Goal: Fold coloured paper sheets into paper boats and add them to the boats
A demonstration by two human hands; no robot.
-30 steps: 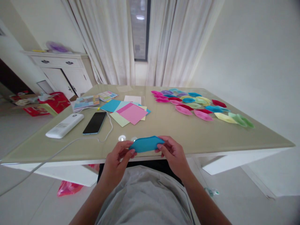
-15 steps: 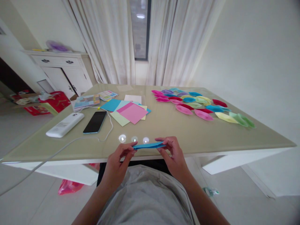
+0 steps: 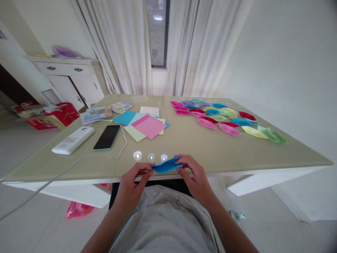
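Left hand (image 3: 134, 181) pinches blue paper (image 3: 165, 166) at 9 o'clock, right hand (image 3: 193, 175) at 3; edge-on before, now bowed; likely mid-shaping.

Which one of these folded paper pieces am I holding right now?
The pointed blue folded paper piece, its ends pinched by your left hand and right hand. The other colourful folded paper pieces lie on the glossy beige table.

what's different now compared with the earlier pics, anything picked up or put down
The blue folded paper was tilted: its broad face showed first, then it turned nearly edge-on, and now a curved broad surface shows again. Nothing was taken up or let go; the left hand and right hand still pinch its ends. The phone, paper squares and folded pieces stayed put.
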